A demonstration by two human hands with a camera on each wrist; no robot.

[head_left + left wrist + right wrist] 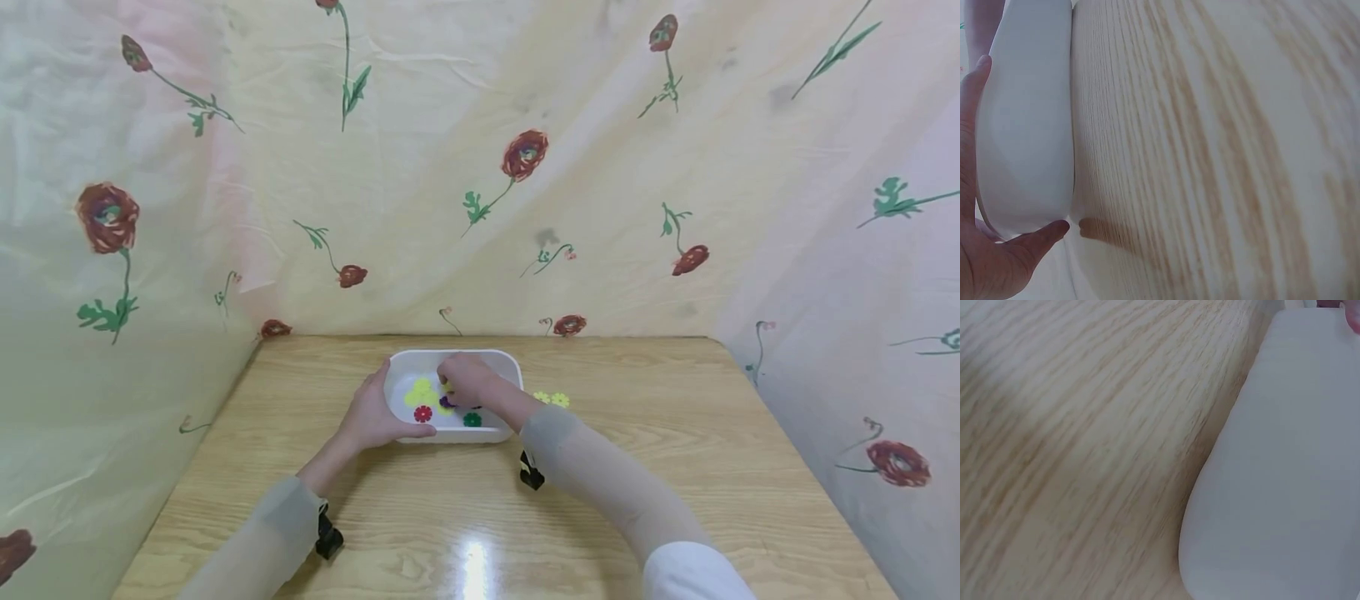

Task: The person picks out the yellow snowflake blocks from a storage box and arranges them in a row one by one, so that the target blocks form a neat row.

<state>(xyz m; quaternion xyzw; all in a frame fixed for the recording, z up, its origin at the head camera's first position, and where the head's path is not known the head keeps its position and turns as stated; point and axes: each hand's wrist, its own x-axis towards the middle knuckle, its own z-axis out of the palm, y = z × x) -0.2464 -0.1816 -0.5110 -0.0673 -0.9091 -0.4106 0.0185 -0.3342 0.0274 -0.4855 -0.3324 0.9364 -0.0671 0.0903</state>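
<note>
A white plastic basin [453, 435] with rounded corners rests on the wooden table. My left hand [369, 417] grips its left end, the thumb lying along the front side; the left wrist view shows fingers spread around the white wall. Inside the basin, my right hand [471, 380] reaches down with bent fingers. A bit of yellow shows right at its fingertips; I cannot tell whether they pinch a piece. Flower-shaped plastic pieces lie in the basin: several yellow ones [422, 392], a red one [423, 414], a green one [472, 420] and a purple one [447, 402], partly hidden.
Two yellow flower-shaped pieces [559, 400] lie on the table just right of the basin, partly behind the right forearm. A flower-printed cloth [480, 283] hangs behind and at both sides of the wooden table [420, 517].
</note>
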